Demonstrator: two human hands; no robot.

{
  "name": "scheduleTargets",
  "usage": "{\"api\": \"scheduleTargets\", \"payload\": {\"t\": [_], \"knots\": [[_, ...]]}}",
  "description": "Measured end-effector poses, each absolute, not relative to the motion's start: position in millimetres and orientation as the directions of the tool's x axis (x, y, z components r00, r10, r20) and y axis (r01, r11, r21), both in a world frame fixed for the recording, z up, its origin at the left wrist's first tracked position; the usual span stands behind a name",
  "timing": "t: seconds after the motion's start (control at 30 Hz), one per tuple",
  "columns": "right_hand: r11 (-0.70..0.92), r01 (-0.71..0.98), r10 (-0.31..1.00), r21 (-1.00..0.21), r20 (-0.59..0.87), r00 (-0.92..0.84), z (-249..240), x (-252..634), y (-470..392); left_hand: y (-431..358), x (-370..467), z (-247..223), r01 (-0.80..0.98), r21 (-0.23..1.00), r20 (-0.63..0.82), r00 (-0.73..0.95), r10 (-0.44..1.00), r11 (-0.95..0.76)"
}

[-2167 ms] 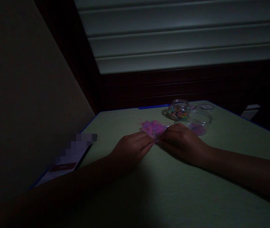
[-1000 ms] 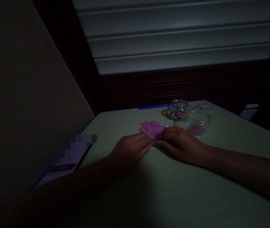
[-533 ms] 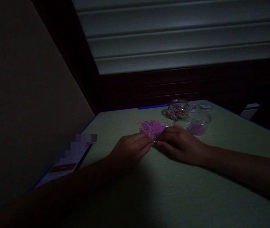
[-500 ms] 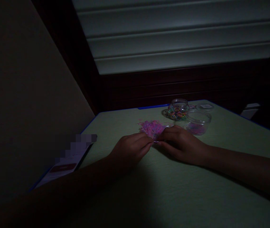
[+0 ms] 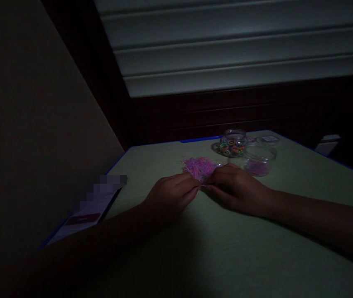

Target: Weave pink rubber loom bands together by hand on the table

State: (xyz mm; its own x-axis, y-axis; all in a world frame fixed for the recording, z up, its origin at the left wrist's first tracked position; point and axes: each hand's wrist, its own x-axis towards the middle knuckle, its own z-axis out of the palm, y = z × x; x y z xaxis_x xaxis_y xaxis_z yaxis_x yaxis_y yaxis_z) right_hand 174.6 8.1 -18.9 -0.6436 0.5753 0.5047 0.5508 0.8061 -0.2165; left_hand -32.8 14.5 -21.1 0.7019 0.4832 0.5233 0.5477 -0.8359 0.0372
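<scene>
A heap of thin pink and purple strands (image 5: 200, 165), which look like small elastic bands, lies on the green tabletop (image 5: 241, 248). Just in front of it, my left hand (image 5: 173, 192) is closed in a pinch. My right hand (image 5: 236, 188) pinches from the other side, its fingertips almost meeting the left ones. Between the two pinches shows a short, thin pink strand (image 5: 203, 186). Shiny clear plastic glints by the heap; whether it is a bag I cannot tell. The right fingers cover part of the heap.
Behind my right hand stand an uncovered clear jar (image 5: 232, 145) of coloured hair ties and a clear tub (image 5: 258, 161) with pink strands inside. A clear lid (image 5: 268, 140) lies at the back right. A flat printed item (image 5: 85, 217) lies along the left edge. The light is dim.
Both hands stay in nearly the same place. The bit between the fingertips looked shinier before and now shows as a thin pink line; the heap has shifted slightly.
</scene>
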Motion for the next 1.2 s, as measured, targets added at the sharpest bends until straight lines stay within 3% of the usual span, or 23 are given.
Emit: {"api": "scheduleTargets", "payload": {"t": [1.2], "knots": [[0.79,0.594,0.575,-0.153,0.52,-0.631,-20.1,175.5,8.3,15.4,-33.2,-21.2,0.582,0.069,0.506,0.68,0.531,-0.81]]}}
